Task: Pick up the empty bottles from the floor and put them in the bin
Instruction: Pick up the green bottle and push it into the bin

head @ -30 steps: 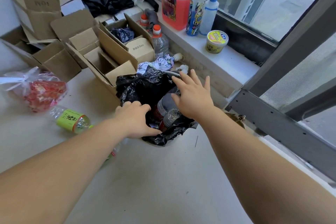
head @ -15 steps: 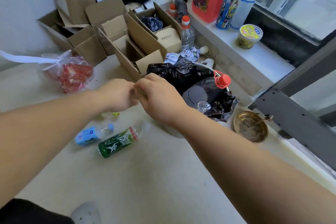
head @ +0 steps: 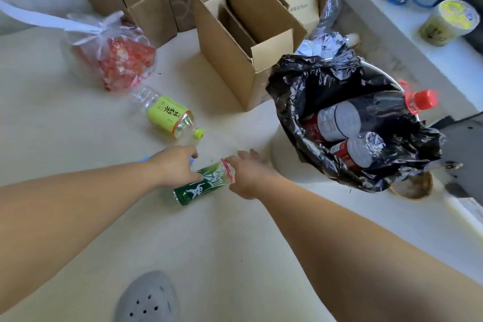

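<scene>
A green-labelled bottle (head: 201, 185) lies on the pale floor between my hands. My right hand (head: 248, 172) rests at its neck end with fingers apart. My left hand (head: 176, 166) curls over a blue bottle (head: 146, 158) that is almost entirely hidden beneath it, knuckles brushing the green one. Farther left, a clear bottle with a yellow-green label (head: 167, 114) lies on its side. The bin, lined with a black bag (head: 300, 81), stands to the right and holds a dark red-capped bottle (head: 379, 110) and another bottle (head: 358, 151).
Open cardboard boxes (head: 235, 47) stand behind the bottles. A tied bag of red contents (head: 117, 60) lies at the left. A window sill (head: 392, 34) with containers runs along the right. A brass bowl (head: 413, 185) sits beside the bin, and a grey shoe (head: 149, 298) is below.
Both hands left the bin and dropped to the floor, left onto the blue bottle and right to the green bottle's neck. The view tilted downward.
</scene>
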